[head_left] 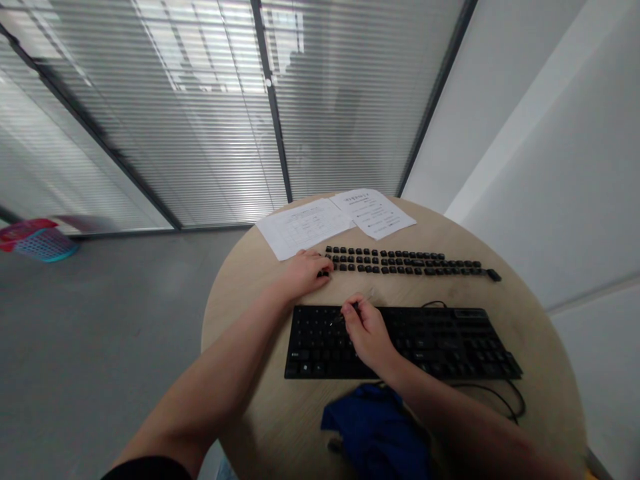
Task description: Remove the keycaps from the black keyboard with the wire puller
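A black keyboard (440,337) lies flat on the table, with part of its key area hidden by my right hand (369,335). The fingers of that hand are pinched around a small tool with thin wire-like tips (335,321), which looks like a keycap puller. Its tips are over the keyboard's upper left keys. Beyond the keyboard, loose black keycaps (403,261) stand in three long rows. My left hand (307,272) rests on the table at the left end of these rows, its fingers curled around a keycap (323,273) that is partly hidden.
Two printed sheets of paper (310,227) lie near the far edge of the round wooden table (240,280). A blue cloth (377,430) is at the near side, and a black cable (515,400) loops at the right. A basket (47,243) stands on the floor at left.
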Motion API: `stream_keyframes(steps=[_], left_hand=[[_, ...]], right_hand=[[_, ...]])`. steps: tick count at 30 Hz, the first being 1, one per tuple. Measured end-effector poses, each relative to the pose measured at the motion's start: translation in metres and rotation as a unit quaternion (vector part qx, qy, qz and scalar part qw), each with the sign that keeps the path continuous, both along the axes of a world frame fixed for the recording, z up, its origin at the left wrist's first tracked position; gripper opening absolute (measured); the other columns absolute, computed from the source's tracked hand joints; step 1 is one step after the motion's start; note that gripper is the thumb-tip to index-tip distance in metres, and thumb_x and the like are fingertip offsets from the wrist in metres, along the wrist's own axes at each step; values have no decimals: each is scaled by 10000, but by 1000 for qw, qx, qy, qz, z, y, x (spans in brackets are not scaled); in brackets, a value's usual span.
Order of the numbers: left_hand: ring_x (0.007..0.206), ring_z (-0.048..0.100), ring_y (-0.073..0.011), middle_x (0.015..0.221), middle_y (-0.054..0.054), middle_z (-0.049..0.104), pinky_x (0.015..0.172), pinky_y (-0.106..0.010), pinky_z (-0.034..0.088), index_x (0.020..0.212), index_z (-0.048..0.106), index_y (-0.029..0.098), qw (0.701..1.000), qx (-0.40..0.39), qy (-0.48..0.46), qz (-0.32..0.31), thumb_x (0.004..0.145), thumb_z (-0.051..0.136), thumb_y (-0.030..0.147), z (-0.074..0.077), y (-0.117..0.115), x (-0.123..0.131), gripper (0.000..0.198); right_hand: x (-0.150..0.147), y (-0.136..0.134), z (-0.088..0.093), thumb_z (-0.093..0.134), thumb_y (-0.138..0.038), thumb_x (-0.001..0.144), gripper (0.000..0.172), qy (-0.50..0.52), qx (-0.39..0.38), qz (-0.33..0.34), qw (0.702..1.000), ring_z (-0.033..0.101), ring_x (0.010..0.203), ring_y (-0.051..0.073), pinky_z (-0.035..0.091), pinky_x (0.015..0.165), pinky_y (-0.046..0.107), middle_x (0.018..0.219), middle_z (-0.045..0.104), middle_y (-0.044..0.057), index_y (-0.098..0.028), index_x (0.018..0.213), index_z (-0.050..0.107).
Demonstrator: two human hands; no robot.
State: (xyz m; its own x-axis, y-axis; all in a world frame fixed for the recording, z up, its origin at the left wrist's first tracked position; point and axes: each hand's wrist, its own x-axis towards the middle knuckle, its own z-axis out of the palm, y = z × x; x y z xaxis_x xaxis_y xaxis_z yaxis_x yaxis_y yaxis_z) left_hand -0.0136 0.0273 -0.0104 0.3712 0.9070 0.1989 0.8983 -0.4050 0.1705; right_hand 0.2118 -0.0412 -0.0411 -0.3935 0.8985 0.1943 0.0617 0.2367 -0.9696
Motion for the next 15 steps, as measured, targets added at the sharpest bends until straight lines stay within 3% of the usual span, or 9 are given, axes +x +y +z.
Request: stream_keyframes(steps=[6, 15], left_hand=[[1043, 649, -263, 1030, -58, 763, 929, -405, 441, 1034, 715, 228, 1000, 3, -5, -2, 880, 701, 257, 0, 2, -1, 157], [1002, 636, -272, 985, -22, 775, 902, -416, 429, 995, 718, 247, 1000, 14, -12, 15, 852, 730, 252, 13, -7, -24, 144]], right_hand=[[1, 1, -1, 494, -612, 1015, 413, -3, 0, -1, 1000, 470, 487, 155, 361, 438, 252, 548, 462, -46, -228, 909, 604], [1, -1, 2, 502, -589, 1008, 391, -4, -17, 3, 1000, 395, 449, 121, 328, 433, 242, 553, 436, -67, -221, 902, 580]])
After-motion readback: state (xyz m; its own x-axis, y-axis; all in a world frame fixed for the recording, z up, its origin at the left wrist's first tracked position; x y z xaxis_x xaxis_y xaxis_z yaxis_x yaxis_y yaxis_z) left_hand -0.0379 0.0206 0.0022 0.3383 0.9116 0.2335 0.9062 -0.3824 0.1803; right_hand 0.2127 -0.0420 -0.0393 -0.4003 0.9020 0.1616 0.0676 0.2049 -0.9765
